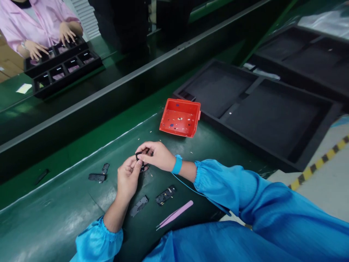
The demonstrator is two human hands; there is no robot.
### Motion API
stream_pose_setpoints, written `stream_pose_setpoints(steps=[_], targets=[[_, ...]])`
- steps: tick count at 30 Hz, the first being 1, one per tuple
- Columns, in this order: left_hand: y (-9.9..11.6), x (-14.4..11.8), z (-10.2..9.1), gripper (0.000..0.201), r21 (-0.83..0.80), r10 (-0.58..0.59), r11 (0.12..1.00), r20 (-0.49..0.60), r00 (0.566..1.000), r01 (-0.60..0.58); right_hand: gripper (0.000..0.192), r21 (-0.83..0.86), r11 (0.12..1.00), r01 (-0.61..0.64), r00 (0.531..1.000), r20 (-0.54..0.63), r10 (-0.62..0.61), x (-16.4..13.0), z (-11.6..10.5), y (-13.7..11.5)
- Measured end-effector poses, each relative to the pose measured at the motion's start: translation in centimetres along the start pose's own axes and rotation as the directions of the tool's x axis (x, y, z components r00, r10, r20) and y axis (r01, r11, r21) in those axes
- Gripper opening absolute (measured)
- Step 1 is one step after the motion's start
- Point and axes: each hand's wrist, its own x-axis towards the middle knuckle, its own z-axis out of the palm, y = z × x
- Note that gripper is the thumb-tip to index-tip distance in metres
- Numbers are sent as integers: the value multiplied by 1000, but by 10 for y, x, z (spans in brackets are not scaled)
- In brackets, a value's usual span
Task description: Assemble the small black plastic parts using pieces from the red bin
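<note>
Black part (137, 155), pinched by left hand (128, 177) and right hand (159, 157) together; light, even pressure low over the desk (61, 214) would suit it

Honestly, nothing's readable here. The little white labels (59, 68) on the black compartment tray (68, 79) at upper left are way too tiny to make out, and the tape (324, 158) on the right is just yellow-and-black stripes.
</note>
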Motion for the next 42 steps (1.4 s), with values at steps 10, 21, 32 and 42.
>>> stream_pose_setpoints(steps=[10, 21, 32, 42], targets=[[6, -6, 2, 32, 351, 182, 921, -4, 983, -169, 10, -44, 999, 10, 1000, 4, -10, -1, 2, 0], [4, 6, -4, 30, -210, 9, 977, -154, 988, -41, 15, -434, 850, 300, 942, -4, -335, -20, 1, 0], [3, 1, -9, 39, -47, -1, 999, -198, 980, -8, 18, -564, 700, 437, 876, 90, -474, -22, -3, 0], [7, 5, -7, 25, -99, -76, 994, -251, 965, 52, 19, -673, 540, 505, 820, 180, -543, -26, 0, 2]])
